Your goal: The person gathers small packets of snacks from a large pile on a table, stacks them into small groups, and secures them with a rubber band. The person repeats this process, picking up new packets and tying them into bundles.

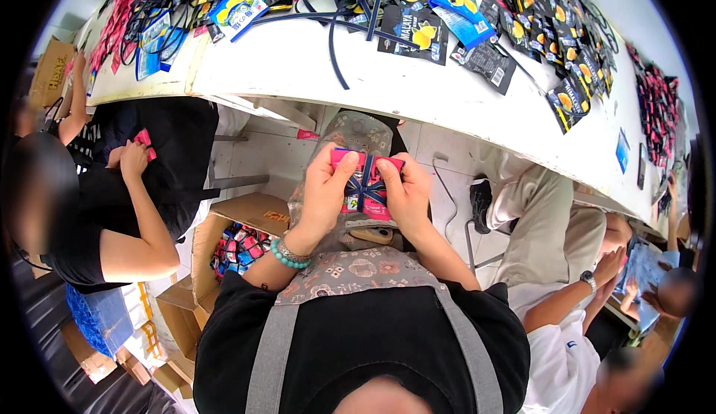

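Since both hands, left hand (322,189) and right hand (406,190), only pinch the pink packet bundle (363,183) by fingertips, its blue strap (365,186) could slip loose below the tabletop (298,63).

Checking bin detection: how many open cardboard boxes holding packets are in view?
1: an open cardboard box of packets on the floor, left of the left hand. Others may be hidden.

Ahead of your fingers (337,166) the desk (298,63) edge bars the way, and its top beyond is crowded with dark and blue sachets (418,30) and loose dark straps (335,37), leaving only a bare white strip along the near edge. To the left of your fingers a seated person's forearm (142,212) and an open cardboard box (239,227) close that side. To the right another person's bent leg (537,212) blocks the way, with a narrow strip of floor (447,183) between.
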`<state>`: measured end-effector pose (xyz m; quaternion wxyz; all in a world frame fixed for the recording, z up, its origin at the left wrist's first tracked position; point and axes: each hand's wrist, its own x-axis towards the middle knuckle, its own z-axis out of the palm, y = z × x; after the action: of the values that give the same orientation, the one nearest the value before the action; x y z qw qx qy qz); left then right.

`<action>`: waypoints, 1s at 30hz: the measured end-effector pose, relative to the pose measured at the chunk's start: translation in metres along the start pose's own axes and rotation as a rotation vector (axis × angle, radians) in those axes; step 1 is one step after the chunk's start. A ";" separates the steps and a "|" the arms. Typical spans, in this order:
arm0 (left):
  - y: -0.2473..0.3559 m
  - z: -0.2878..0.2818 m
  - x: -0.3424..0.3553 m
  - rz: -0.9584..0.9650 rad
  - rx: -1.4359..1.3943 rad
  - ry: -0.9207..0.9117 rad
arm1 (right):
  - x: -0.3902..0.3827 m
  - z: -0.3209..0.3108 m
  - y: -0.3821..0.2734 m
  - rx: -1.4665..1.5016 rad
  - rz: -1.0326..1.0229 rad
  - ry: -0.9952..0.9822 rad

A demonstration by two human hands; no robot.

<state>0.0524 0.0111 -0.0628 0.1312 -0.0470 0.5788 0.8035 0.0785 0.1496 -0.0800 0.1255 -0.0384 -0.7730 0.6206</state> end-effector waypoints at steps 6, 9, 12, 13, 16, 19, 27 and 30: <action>-0.009 0.006 0.010 0.256 0.336 0.137 | 0.006 0.005 -0.007 0.463 0.384 -0.019; -0.009 0.014 0.013 0.291 0.468 0.083 | 0.000 0.008 -0.004 0.281 0.247 0.066; -0.011 0.015 0.016 0.313 0.509 0.102 | -0.001 0.011 0.000 0.222 0.202 0.098; -0.011 0.015 0.015 0.287 0.479 0.095 | -0.001 0.012 0.002 0.249 0.215 0.104; -0.010 0.016 0.015 0.221 0.420 0.060 | -0.002 0.017 0.005 0.248 0.154 0.154; -0.011 0.012 0.025 0.079 0.279 0.005 | 0.005 0.016 0.021 0.453 0.322 0.126; 0.012 -0.001 0.021 0.108 0.051 -0.247 | 0.035 0.001 -0.012 1.103 0.483 0.307; 0.000 0.003 0.010 0.101 0.037 -0.121 | 0.035 0.006 -0.026 1.284 0.539 0.284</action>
<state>0.0432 0.0156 -0.0637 0.1261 0.0334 0.5860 0.7998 0.0457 0.1451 -0.0514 0.0652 -0.2272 -0.1942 0.9521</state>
